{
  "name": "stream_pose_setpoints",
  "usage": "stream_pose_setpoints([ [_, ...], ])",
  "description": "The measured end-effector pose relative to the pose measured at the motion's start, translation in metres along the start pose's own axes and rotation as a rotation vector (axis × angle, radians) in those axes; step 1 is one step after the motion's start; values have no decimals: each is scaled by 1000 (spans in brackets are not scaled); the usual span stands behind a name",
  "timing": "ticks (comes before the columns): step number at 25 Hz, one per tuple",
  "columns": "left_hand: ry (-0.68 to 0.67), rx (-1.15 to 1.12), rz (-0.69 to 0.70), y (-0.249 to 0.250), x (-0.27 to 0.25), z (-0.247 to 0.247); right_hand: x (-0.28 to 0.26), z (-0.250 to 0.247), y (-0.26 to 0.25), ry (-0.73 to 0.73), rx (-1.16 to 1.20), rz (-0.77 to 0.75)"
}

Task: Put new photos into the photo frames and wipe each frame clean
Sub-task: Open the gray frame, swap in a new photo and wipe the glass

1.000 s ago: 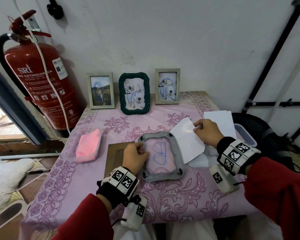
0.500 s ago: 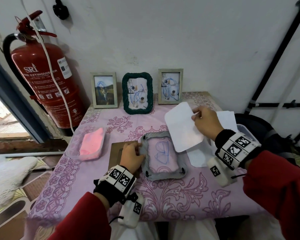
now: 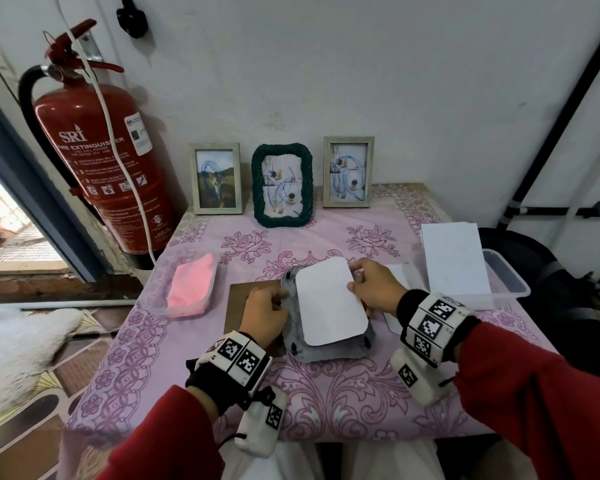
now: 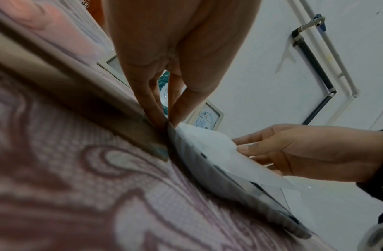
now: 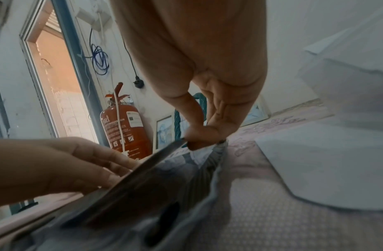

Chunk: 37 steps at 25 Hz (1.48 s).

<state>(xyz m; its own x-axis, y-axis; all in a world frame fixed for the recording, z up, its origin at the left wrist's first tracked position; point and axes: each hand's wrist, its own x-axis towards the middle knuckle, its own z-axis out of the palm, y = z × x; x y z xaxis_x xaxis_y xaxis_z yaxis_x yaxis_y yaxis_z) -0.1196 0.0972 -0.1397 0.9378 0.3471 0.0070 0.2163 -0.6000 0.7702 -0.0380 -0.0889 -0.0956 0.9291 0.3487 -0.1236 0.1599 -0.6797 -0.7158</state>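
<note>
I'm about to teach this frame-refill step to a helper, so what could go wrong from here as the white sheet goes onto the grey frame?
1. The right hand pinches the white sheet at one edge only, and it sits skewed over the grey frame, so it may seat crooked or crease.
2. The left hand holds just the frame's left rim, so the frame may slide on the tablecloth.
3. The brown backing board lies partly under the frame, which may keep it from lying flat.
</note>
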Motion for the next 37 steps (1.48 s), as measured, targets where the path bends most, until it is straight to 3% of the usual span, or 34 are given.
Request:
stream_pose_setpoints([
  [12, -47, 44, 32, -1, -1, 4, -2, 9, 6, -34, -42, 40],
  [17, -47, 41, 27, 0, 0, 4, 0, 9, 9, -25, -211, -18],
  [21, -49, 29, 37, 1, -1, 3, 2, 6, 13, -27, -168, -26],
  [26, 86, -102, 51, 0, -8, -13, -2, -4, 19, 28, -70, -39],
  [30, 171, 85, -26, -17, -13, -45, -8, -12, 28, 21, -67, -38],
  [37, 72, 370, -168, -34, -33, -54, -17, -8, 32, -94, 46, 29],
])
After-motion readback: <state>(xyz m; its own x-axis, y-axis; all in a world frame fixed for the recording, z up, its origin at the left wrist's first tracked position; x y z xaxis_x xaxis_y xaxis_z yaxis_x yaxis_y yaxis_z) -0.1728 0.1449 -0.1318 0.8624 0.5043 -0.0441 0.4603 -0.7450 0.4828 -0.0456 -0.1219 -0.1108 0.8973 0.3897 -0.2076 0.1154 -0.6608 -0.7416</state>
